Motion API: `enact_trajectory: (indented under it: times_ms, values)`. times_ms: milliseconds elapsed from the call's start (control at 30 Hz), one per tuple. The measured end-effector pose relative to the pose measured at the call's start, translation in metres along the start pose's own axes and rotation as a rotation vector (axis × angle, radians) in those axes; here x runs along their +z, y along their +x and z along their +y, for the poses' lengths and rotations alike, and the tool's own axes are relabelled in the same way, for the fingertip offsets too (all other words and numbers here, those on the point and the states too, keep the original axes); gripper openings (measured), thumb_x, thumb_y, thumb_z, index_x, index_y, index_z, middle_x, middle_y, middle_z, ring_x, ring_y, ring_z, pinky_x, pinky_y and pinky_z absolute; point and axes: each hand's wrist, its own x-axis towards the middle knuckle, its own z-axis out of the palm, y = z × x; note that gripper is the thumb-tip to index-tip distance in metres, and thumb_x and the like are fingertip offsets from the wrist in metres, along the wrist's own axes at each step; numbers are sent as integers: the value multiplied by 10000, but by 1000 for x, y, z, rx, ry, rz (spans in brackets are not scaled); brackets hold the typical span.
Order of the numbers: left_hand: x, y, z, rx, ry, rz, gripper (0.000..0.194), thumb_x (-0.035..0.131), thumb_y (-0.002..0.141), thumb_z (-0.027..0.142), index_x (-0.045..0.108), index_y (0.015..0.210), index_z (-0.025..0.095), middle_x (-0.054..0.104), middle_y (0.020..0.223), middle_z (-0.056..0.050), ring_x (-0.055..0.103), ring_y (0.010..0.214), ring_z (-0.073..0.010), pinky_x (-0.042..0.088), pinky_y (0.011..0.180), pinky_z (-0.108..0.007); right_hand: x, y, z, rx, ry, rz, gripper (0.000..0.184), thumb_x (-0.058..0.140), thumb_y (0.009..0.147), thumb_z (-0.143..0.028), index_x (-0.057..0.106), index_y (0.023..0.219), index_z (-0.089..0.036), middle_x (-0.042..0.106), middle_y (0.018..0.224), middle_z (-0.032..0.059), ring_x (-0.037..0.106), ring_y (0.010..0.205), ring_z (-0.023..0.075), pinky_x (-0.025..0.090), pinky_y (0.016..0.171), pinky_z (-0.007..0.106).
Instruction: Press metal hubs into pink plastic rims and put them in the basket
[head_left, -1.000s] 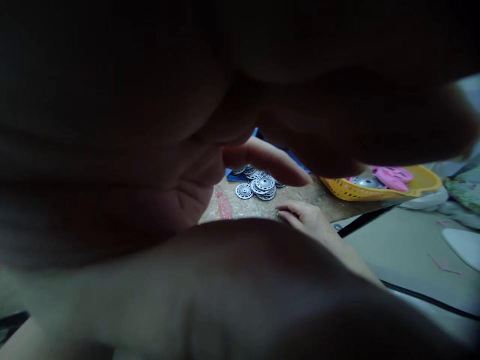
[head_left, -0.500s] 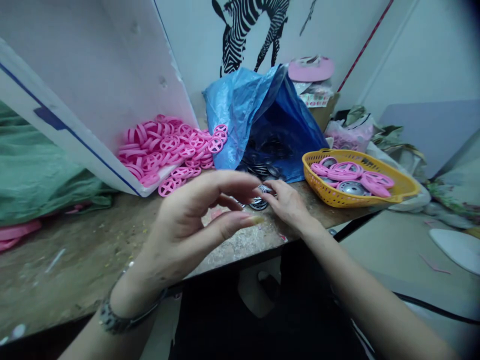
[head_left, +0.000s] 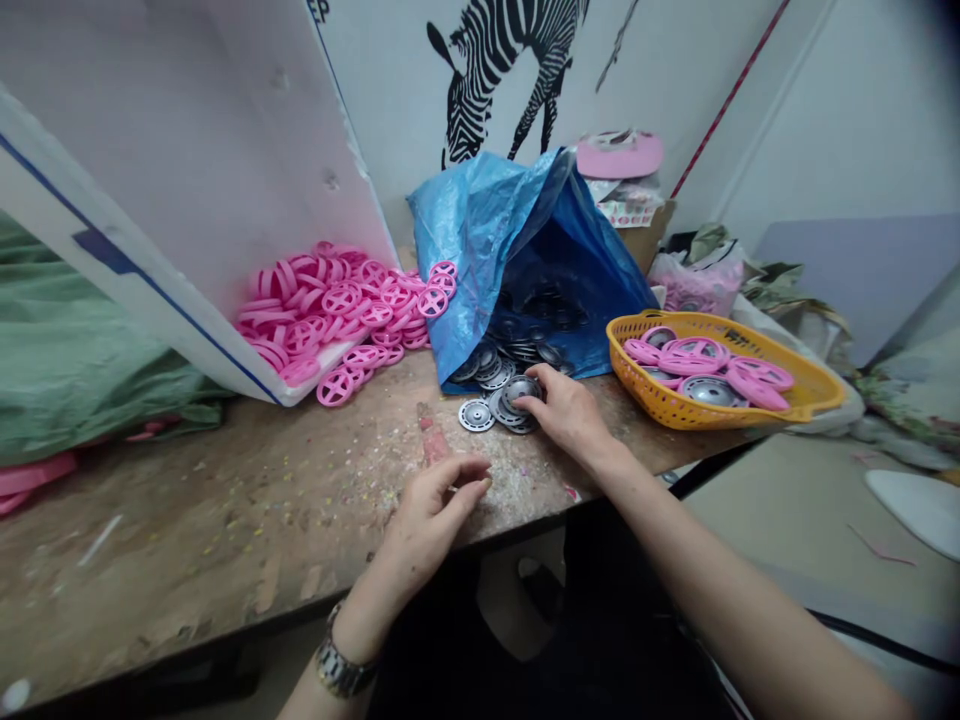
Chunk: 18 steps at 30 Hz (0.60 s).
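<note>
My right hand (head_left: 568, 412) pinches the edge of a grey wheel disc (head_left: 520, 394) between thumb and fingers, over a small pile of similar discs. One loose grey disc (head_left: 476, 414) lies flat just left of that pile. Behind them, more dark discs spill from the mouth of a blue plastic bag (head_left: 469, 225). My left hand (head_left: 439, 508), with a watch on its wrist, hovers near the table's front edge. Its fingers are curved, thumb and fingertips are slightly apart, and nothing shows between them.
Pink spoked wheel rings (head_left: 341, 298) are heaped in and before a white foam box (head_left: 262, 150) lying on its side. On the right, a yellow basket (head_left: 660, 402) holds pink rings and grey discs. Green cloth (head_left: 75, 340) lies at the left of the worn wooden table (head_left: 225, 500).
My left hand has dropped from in front of the discs towards the table edge, uncovering the pile. My right hand stays at the pile, fingers on a grey disc.
</note>
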Motion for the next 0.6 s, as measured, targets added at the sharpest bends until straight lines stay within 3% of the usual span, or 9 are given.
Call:
enact_trajectory:
  times_ms: [133, 333, 433, 600]
  values:
    - [4, 2, -7, -40, 27, -22, 247, 585, 891, 320, 719, 1044, 180, 751, 1036, -82, 695, 960, -229, 548, 879, -343, -2, -2, 4, 97, 145, 43, 236, 621, 838, -329, 671, 1045, -228, 692, 818, 20, 630, 737, 198, 469, 731, 327]
    - [10, 5, -14, -56, -34, -28, 302, 574, 904, 315, 677, 1149, 173, 737, 1052, -90, 700, 933, -216, 563, 831, -333, -9, -14, 5, 148, 526, 137, 344, 638, 786, -406, 661, 1046, -181, 615, 705, -7, 583, 686, 182, 454, 700, 311]
    - [10, 8, -12, -21, -15, -16, 305, 567, 907, 286, 661, 1169, 161, 734, 1039, -99, 695, 931, -213, 561, 811, -326, -11, -29, 0, 143, 598, 65, 290, 647, 790, -423, 647, 959, -188, 608, 684, -13, 558, 638, 168, 434, 634, 292]
    - [-14, 25, -4, 154, 288, 64, 254, 538, 936, 245, 657, 1144, 161, 722, 1062, -100, 678, 954, -209, 550, 828, -330, -11, -54, -6, 45, 391, -120, 201, 595, 844, -397, 630, 941, -223, 675, 762, 10, 607, 683, 195, 434, 647, 313]
